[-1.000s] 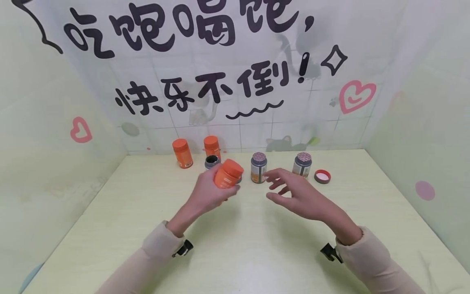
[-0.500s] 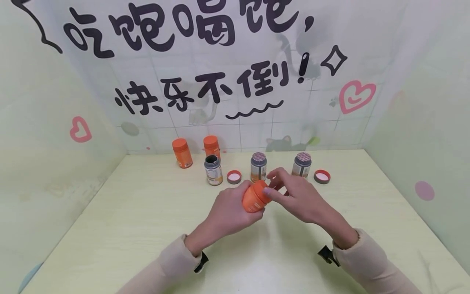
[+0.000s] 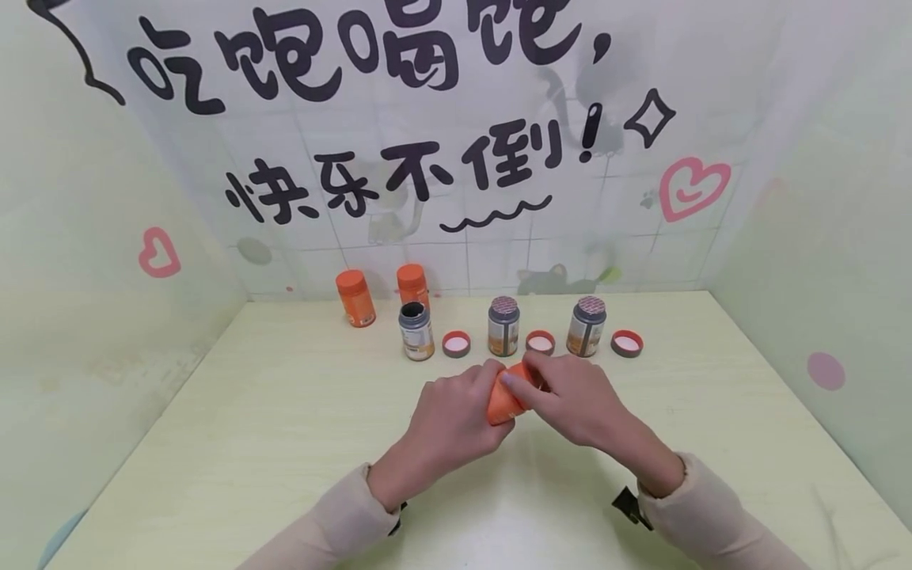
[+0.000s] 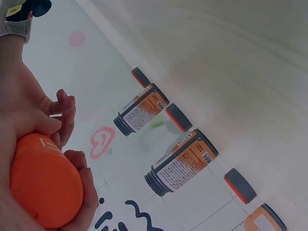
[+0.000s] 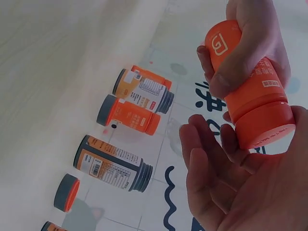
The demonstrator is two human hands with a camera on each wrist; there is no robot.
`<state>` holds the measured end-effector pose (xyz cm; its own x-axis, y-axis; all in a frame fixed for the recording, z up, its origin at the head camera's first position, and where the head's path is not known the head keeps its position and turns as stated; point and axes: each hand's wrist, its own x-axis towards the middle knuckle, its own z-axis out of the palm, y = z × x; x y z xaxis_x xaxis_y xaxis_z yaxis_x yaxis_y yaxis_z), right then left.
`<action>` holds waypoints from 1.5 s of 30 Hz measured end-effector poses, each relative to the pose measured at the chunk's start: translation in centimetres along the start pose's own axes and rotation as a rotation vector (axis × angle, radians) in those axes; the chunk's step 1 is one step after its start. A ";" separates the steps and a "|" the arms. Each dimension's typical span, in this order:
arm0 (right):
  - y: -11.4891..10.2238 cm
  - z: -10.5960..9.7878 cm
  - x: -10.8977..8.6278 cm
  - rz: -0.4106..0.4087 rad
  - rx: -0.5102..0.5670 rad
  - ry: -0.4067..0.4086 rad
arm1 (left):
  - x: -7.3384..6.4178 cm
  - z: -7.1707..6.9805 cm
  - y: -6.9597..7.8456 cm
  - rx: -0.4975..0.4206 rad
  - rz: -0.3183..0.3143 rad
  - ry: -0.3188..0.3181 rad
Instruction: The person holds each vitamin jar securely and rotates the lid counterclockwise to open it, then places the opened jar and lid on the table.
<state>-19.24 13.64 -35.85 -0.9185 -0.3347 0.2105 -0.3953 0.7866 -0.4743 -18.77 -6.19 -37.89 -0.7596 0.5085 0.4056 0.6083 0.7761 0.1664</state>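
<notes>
Near the middle of the table, my left hand wraps round an orange bottle. It is tilted, its capped end turned toward my right hand. In the right wrist view, the orange cap sits on the bottle between my right thumb side and fingertips, which grip it. The left wrist view shows the bottle's rounded orange base within the left palm. Just behind the hands stand grey-necked bottles: one with a dark open mouth, and two with patterned seals, a middle bottle and a right bottle.
Grey caps with red rims lie inside up beside these bottles: a left cap, a middle cap and a right cap. Two orange bottles, one apart and one partly hidden, stand near the back wall.
My left hand has brought the orange bottle rightward and toward me. My right hand, earlier apart from it, has come in and taken hold of its cap.
</notes>
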 end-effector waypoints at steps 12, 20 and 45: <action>-1.1 0.8 -0.3 0.112 0.013 0.036 | -0.4 0.6 0.1 0.281 0.122 0.181; -1.2 1.1 -0.3 0.132 0.000 0.054 | -0.4 0.7 0.1 0.260 0.112 0.209; -0.6 2.1 -0.5 0.024 0.051 0.229 | -0.4 0.3 0.5 -0.066 -0.032 -0.009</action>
<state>-18.60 12.25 -37.46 -0.9046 -0.1850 0.3840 -0.3783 0.7636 -0.5233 -18.20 -5.90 -38.21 -0.7807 0.4877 0.3907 0.5975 0.7657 0.2380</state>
